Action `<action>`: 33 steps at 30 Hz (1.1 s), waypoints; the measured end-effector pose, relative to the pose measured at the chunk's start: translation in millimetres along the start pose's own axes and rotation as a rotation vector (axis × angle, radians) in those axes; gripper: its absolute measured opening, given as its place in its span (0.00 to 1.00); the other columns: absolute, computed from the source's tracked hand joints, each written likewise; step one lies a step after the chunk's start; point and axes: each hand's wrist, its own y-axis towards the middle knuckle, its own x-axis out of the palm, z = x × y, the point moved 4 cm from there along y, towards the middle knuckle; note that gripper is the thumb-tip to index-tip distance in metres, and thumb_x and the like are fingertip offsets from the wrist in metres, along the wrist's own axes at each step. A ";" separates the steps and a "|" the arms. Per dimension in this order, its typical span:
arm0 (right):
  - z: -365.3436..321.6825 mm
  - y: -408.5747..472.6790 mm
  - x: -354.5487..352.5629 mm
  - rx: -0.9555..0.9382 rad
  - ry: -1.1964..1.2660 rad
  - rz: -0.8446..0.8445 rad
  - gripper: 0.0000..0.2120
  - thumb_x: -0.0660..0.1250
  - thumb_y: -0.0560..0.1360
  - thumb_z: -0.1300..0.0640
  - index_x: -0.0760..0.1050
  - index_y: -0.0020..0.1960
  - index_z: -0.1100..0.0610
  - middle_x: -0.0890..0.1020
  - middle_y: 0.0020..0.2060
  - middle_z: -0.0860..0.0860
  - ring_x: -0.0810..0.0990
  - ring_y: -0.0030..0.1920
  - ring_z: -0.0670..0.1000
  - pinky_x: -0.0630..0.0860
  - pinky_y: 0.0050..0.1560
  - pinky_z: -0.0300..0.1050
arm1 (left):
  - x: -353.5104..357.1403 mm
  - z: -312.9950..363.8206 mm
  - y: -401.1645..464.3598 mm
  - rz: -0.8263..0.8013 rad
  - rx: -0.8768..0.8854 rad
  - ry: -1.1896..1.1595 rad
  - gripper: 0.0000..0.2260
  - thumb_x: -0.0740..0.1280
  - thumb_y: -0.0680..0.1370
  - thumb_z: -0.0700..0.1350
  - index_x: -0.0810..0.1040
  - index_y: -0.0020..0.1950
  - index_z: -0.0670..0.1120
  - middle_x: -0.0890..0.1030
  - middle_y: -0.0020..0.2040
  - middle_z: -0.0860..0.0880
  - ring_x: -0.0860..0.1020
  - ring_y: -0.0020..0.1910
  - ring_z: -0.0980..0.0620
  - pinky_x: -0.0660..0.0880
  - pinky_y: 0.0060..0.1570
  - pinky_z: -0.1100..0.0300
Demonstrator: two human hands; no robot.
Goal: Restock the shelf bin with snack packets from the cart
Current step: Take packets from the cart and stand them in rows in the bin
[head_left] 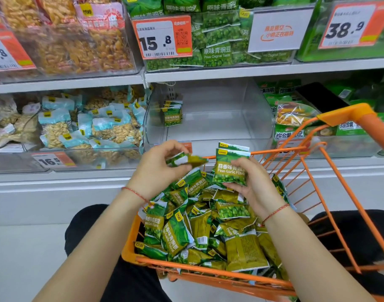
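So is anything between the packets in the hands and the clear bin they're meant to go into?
Nothing visible blocks the way. The right hand holds a small stack of garlic pea packets and the left hand pinches one packet, both just in front of the clear bin. Its open front faces them; only a few packets stand at its back left.

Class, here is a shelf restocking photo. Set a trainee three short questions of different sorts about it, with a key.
1. True or false: the clear shelf bin behind the cart is already full.
2. What does the right hand hold? A) a stack of garlic pea packets B) a price tag C) nothing
3. Fill in: the left hand pinches one ____.

Key: 1 false, only a few packets stand at its left wall. 2 A. 3 packet.
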 end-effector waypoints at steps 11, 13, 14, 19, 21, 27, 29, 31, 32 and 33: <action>-2.1 -4.5 3.9 -0.131 0.048 -0.106 0.12 0.63 0.77 0.66 0.72 0.58 0.55 0.84 0.49 0.52 0.84 0.45 0.48 0.81 0.42 0.45 | 56.5 9.5 -8.9 0.111 0.215 0.068 0.16 0.72 0.68 0.34 0.72 0.46 0.53 0.67 0.65 0.60 0.61 0.70 0.65 0.68 0.65 0.55; -1.4 -3.7 4.1 -0.125 0.057 -0.099 0.09 0.62 0.78 0.64 0.73 0.56 0.54 0.84 0.46 0.49 0.83 0.42 0.45 0.80 0.38 0.42 | 58.5 9.8 -10.7 0.049 0.186 0.040 0.14 0.73 0.69 0.43 0.72 0.47 0.54 0.66 0.67 0.59 0.59 0.72 0.65 0.65 0.67 0.59; -0.8 -2.8 4.4 -0.114 0.069 -0.089 0.08 0.61 0.78 0.63 0.73 0.55 0.54 0.83 0.44 0.49 0.83 0.40 0.44 0.79 0.37 0.42 | 59.3 9.4 -10.6 0.007 0.151 0.005 0.12 0.72 0.69 0.49 0.72 0.48 0.55 0.67 0.68 0.59 0.58 0.72 0.66 0.63 0.67 0.62; 0.7 0.9 9.2 -0.050 0.229 -0.107 0.10 0.53 0.79 0.61 0.72 0.53 0.55 0.81 0.38 0.49 0.82 0.35 0.46 0.79 0.34 0.43 | 58.5 6.5 -4.9 0.028 -0.006 -0.159 0.10 0.63 0.72 0.61 0.74 0.45 0.56 0.78 0.57 0.58 0.74 0.44 0.61 0.72 0.54 0.57; 1.1 0.7 10.5 -0.063 0.242 -0.131 0.12 0.52 0.78 0.62 0.73 0.52 0.54 0.82 0.39 0.49 0.82 0.37 0.46 0.78 0.37 0.44 | 57.5 4.7 -2.3 0.096 -0.042 -0.199 0.06 0.68 0.76 0.52 0.73 0.49 0.54 0.79 0.49 0.59 0.78 0.47 0.60 0.74 0.54 0.55; 1.3 0.1 11.1 -0.108 0.190 -0.171 0.15 0.54 0.80 0.67 0.73 0.56 0.51 0.84 0.43 0.47 0.82 0.44 0.47 0.79 0.40 0.41 | 61.0 0.2 4.7 0.064 -0.192 -0.312 0.18 0.67 0.78 0.47 0.71 0.67 0.48 0.77 0.63 0.50 0.75 0.61 0.57 0.70 0.65 0.57; 0.7 -0.4 10.1 -0.126 0.161 -0.167 0.14 0.57 0.79 0.66 0.72 0.57 0.49 0.84 0.42 0.46 0.83 0.47 0.48 0.79 0.42 0.41 | 61.8 2.2 4.7 0.052 -0.196 -0.336 0.21 0.66 0.76 0.54 0.74 0.67 0.49 0.78 0.64 0.50 0.75 0.64 0.52 0.71 0.66 0.49; 0.9 -0.7 9.4 -0.137 0.132 -0.158 0.15 0.59 0.79 0.66 0.71 0.60 0.50 0.84 0.45 0.49 0.82 0.50 0.51 0.79 0.44 0.43 | 61.5 2.3 4.9 0.071 -0.172 -0.340 0.19 0.64 0.73 0.57 0.77 0.63 0.54 0.81 0.59 0.52 0.77 0.61 0.52 0.72 0.63 0.46; 1.0 -1.1 9.4 -0.138 0.116 -0.152 0.15 0.59 0.79 0.66 0.70 0.62 0.51 0.83 0.47 0.50 0.82 0.51 0.52 0.79 0.46 0.44 | 61.3 1.3 5.8 0.083 -0.160 -0.340 0.17 0.64 0.73 0.57 0.78 0.61 0.56 0.82 0.58 0.53 0.78 0.60 0.52 0.73 0.62 0.46; 1.3 -0.9 9.1 -0.137 0.101 -0.142 0.16 0.60 0.78 0.66 0.68 0.64 0.53 0.82 0.49 0.51 0.81 0.53 0.53 0.79 0.47 0.45 | 60.8 0.8 7.0 0.089 -0.156 -0.342 0.15 0.64 0.74 0.56 0.78 0.60 0.56 0.82 0.57 0.53 0.78 0.58 0.52 0.73 0.62 0.45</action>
